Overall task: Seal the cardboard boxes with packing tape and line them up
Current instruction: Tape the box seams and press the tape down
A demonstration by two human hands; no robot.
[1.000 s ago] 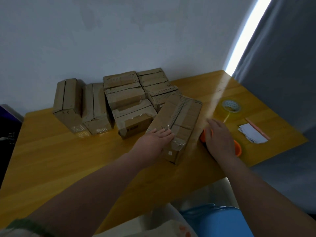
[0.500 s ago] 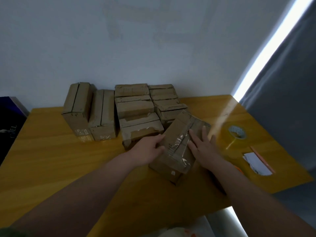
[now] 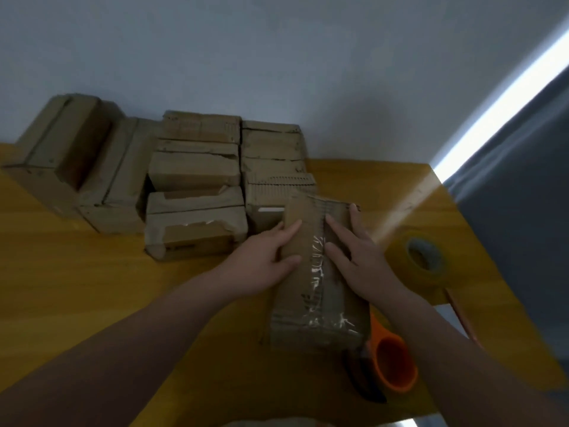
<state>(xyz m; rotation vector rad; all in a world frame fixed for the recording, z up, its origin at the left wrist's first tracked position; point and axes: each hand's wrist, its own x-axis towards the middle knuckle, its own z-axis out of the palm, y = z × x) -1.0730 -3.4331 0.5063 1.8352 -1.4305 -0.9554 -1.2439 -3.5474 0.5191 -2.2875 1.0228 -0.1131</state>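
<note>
Back left by the wall: row [image 3: 194, 171] of boxes packed side by side, some showing tape.
Left hand [image 3: 261, 263]: flat, fingers straight, pressed along the left edge of the box [image 3: 320, 291], gripping nothing.
Box: on the bench [image 3: 92, 288], right between both hands. Long axis runs away from me toward the wall. Far end is up by the row, can't tell if it touches. Shiny tape runs down the seam.
Right hand [image 3: 357, 257]: flat on top, fingers spread, just right of the seam, holding nothing.
Right side: tape roll [image 3: 421, 260] and orange dispenser [image 3: 394, 368], both untouched.
Next, I reckon: slide it leftish into the row. Both hands are equally near.
</note>
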